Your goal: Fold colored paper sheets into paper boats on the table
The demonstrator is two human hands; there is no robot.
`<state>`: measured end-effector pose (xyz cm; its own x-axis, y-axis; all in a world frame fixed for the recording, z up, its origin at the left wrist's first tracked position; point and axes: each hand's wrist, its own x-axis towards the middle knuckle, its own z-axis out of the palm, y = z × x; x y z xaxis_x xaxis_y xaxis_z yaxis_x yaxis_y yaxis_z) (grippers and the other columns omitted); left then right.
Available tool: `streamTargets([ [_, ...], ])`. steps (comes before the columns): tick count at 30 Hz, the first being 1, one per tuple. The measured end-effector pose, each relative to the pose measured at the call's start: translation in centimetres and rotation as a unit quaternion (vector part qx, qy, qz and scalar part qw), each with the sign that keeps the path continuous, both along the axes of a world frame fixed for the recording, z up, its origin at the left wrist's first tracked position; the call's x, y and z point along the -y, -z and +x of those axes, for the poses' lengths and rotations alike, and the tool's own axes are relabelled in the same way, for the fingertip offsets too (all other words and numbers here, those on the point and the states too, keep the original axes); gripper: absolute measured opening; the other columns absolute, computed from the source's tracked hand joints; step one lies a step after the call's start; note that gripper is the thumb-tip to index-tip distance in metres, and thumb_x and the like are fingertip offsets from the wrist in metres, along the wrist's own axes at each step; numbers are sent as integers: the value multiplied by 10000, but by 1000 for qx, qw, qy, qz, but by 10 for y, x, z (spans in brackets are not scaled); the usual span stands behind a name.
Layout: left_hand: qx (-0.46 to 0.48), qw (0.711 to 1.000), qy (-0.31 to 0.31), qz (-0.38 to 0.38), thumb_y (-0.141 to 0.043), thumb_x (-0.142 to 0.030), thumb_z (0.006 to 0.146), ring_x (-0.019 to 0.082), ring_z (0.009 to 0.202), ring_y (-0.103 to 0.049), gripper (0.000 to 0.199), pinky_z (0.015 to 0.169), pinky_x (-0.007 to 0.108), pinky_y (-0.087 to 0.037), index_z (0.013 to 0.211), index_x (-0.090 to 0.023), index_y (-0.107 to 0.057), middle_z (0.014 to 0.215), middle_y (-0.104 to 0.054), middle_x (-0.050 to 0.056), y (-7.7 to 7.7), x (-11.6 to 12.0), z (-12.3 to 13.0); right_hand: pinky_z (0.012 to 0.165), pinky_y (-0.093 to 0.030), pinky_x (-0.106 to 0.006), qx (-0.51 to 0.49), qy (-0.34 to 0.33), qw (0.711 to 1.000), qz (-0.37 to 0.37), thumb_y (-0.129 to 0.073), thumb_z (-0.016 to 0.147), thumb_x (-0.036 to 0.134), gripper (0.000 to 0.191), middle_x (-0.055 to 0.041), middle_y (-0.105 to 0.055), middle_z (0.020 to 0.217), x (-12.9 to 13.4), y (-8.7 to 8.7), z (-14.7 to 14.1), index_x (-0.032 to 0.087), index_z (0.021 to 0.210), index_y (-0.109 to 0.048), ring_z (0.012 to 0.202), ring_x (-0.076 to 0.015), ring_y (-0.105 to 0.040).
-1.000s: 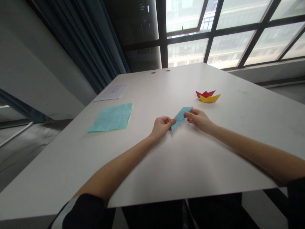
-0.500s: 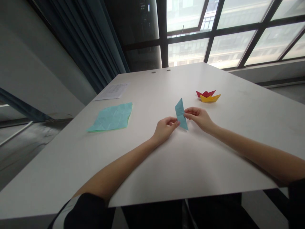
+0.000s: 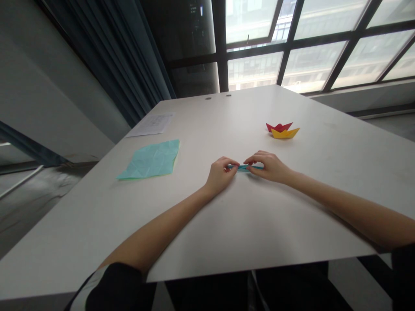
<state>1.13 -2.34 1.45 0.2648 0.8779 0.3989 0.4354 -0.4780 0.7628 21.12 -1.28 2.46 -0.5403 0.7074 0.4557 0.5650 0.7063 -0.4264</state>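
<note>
A folded light-blue paper (image 3: 243, 168) is held edge-on just over the white table, so it shows as a thin strip running left to right. My left hand (image 3: 221, 174) pinches its left part between thumb and fingers. On the right part, my right hand (image 3: 267, 166) grips it with thumb and fingertips. The fingers hide both sides of the strip in part.
Behind my right hand stand a red paper boat (image 3: 279, 127) and a yellow paper boat (image 3: 285, 134). Light-blue square sheets (image 3: 151, 159) lie to the left on the white table (image 3: 207, 233). A printed page (image 3: 152, 124) is farther back.
The folded blue paper has turned from standing upright, with its face showing, to a flat edge-on strip. Both hands have shifted slightly with it and still hold it.
</note>
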Motion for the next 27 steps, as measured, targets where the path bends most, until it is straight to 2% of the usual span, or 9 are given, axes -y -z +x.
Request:
streamTargets([
  [8,-74,997,-2,6,-590,-199,711,98,578,-500,189,625,235,-430,874,-165,-681,773,-622,37,3,-2,-2,789,-417,-327,35,-15,999,14,-570,764,338,172,-55,-675,858,-1,-1,0,215,835,-667,837,-201,-570],
  [18,-142,990,13,6,-595,-261,706,122,677,-526,306,671,245,-445,999,-178,-629,841,-628,27,6,-3,-4,837,-372,-394,124,56,991,-13,-561,731,361,311,-54,-670,902,0,1,0,224,1004,-615,956,-256,-542],
  [22,-150,989,17,7,-596,-274,708,127,677,-522,316,667,251,-443,1009,-182,-625,851,-629,27,7,-4,-4,854,-354,-413,140,51,989,-10,-562,719,358,322,-58,-669,887,3,-1,-4,225,1009,-604,986,-265,-529],
  [27,-158,987,23,15,-591,-283,717,135,697,-527,303,676,257,-444,1003,-187,-619,846,-624,24,8,-3,-5,836,-353,-391,117,45,992,14,-563,738,353,239,-64,-670,862,2,-2,-3,218,922,-634,968,-250,-528],
])
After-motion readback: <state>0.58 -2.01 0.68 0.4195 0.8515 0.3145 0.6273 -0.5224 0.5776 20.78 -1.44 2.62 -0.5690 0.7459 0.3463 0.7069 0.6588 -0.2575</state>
